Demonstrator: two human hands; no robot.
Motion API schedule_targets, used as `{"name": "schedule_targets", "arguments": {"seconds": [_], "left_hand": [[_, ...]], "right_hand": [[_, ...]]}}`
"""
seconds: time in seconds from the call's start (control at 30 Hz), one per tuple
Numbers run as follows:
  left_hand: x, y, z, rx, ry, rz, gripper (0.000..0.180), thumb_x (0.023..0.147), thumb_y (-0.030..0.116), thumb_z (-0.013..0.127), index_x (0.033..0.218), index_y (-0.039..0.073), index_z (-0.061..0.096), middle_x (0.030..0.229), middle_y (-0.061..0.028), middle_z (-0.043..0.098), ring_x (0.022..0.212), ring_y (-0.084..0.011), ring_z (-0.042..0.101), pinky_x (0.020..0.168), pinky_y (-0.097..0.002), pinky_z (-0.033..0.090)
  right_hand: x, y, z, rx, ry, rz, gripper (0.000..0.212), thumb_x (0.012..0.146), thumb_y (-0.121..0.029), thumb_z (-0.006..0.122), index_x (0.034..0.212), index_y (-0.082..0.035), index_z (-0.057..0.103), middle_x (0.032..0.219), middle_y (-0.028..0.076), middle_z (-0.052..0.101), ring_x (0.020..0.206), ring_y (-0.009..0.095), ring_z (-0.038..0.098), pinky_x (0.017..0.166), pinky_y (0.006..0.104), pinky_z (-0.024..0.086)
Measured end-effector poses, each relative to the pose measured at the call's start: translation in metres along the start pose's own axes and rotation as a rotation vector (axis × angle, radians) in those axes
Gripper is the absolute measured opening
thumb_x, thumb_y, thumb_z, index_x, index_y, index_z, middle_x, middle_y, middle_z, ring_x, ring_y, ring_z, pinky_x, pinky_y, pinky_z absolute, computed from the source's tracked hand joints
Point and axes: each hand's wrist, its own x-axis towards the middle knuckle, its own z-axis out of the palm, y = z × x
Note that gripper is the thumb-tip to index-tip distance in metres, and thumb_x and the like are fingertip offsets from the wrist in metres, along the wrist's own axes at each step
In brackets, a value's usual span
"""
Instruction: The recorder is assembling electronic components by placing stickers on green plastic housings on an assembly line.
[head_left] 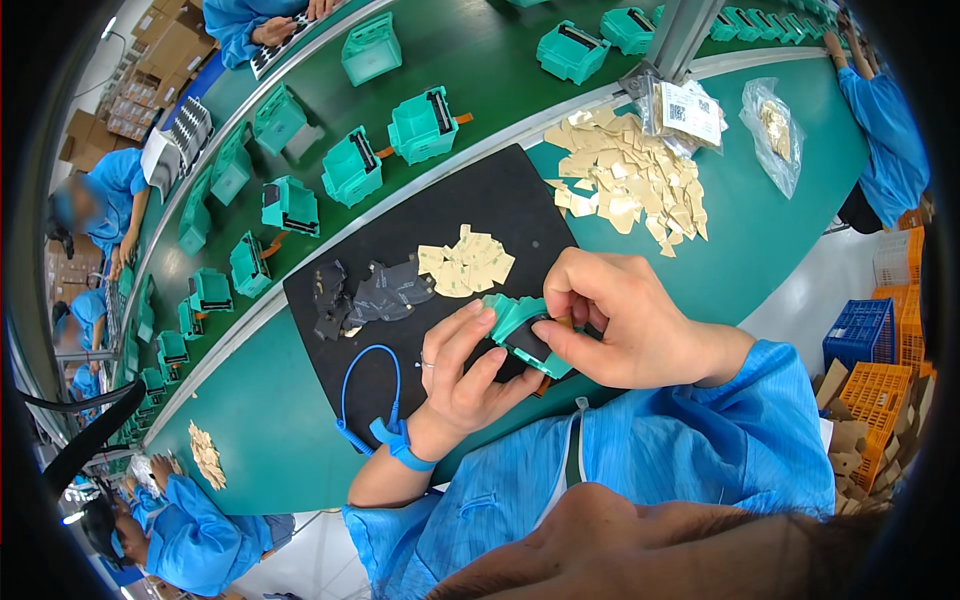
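Observation:
My left hand point(462, 378) is wrapped round a small green plastic housing point(512, 318), tilted above the near edge of a black mat point(480, 190). Set into the housing is a flat black part point(527, 342). The fingers of my right hand point(635, 325) are pinched together at its right side, with the thumb against the black part. A bit of orange-tan material shows between those fingers, too small to name. On the mat beyond my hands lie a small pile of tan adhesive pieces point(466, 262) and crumpled black film pieces point(385, 292). A blue wrist strap point(405, 448) circles my left wrist.
A big heap of tan pieces point(630, 175) and clear plastic bags point(775, 135) lie at the far right. Beyond the mat, a conveyor point(480, 75) carries several green housings point(352, 167). A metal post point(685, 40) rises there. Co-workers point(200, 530) sit along the line.

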Motion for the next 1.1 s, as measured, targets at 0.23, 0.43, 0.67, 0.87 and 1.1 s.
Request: {"name": "schedule_targets", "arguments": {"seconds": [0.23, 0.43, 0.67, 0.87, 1.1], "left_hand": [[0.0002, 0.0004, 0.0001, -0.003, -0.014, 0.004, 0.066, 0.061, 0.018, 0.083, 0.112, 0.011, 0.043, 0.111, -0.0151, 0.053, 0.098, -0.0334, 0.057, 0.075, -0.0365, 0.053], [0.0010, 0.0011, 0.0003, 0.001, -0.014, 0.009, 0.067, 0.060, 0.018, 0.083, 0.113, 0.011, 0.043, 0.111, -0.0144, 0.053, 0.098, -0.0335, 0.057, 0.075, -0.0360, 0.053], [0.0016, 0.0003, 0.0012, 0.001, -0.010, 0.009, 0.066, 0.061, 0.019, 0.083, 0.112, 0.011, 0.043, 0.111, -0.0147, 0.053, 0.097, -0.0336, 0.058, 0.074, -0.0357, 0.054], [0.0007, 0.0011, 0.0008, -0.006, -0.011, 0.016, 0.067, 0.061, 0.019, 0.083, 0.114, 0.011, 0.043, 0.111, -0.0148, 0.053, 0.097, -0.0337, 0.058, 0.074, -0.0357, 0.054], [-0.0037, -0.0009, 0.0014, 0.002, -0.011, 0.043, 0.067, 0.061, 0.016, 0.082, 0.117, 0.014, 0.046, 0.112, -0.0147, 0.052, 0.097, -0.0343, 0.057, 0.075, -0.0358, 0.054]], "right_hand": [[0.0001, 0.0005, -0.0007, -0.007, -0.015, -0.007, 0.019, 0.071, -0.004, 0.063, 0.080, -0.005, 0.046, 0.062, 0.009, 0.051, 0.057, 0.027, 0.054, 0.049, 0.0371, 0.039], [-0.0004, 0.0000, -0.0015, -0.003, -0.024, 0.000, 0.019, 0.071, -0.003, 0.062, 0.080, -0.005, 0.045, 0.062, 0.009, 0.051, 0.058, 0.028, 0.054, 0.049, 0.0373, 0.039], [0.0004, 0.0011, -0.0015, 0.003, -0.027, -0.005, 0.020, 0.071, -0.003, 0.062, 0.080, -0.005, 0.045, 0.063, 0.009, 0.052, 0.059, 0.028, 0.055, 0.051, 0.0374, 0.040], [-0.0014, -0.0007, -0.0014, -0.001, -0.027, -0.005, 0.020, 0.071, -0.003, 0.062, 0.080, -0.005, 0.045, 0.063, 0.010, 0.052, 0.060, 0.029, 0.055, 0.051, 0.0377, 0.041], [-0.0019, 0.0044, 0.0060, -0.207, 0.062, -0.181, 0.021, 0.067, -0.006, 0.064, 0.079, -0.006, 0.046, 0.064, 0.008, 0.050, 0.060, 0.026, 0.054, 0.049, 0.0367, 0.042]]}}
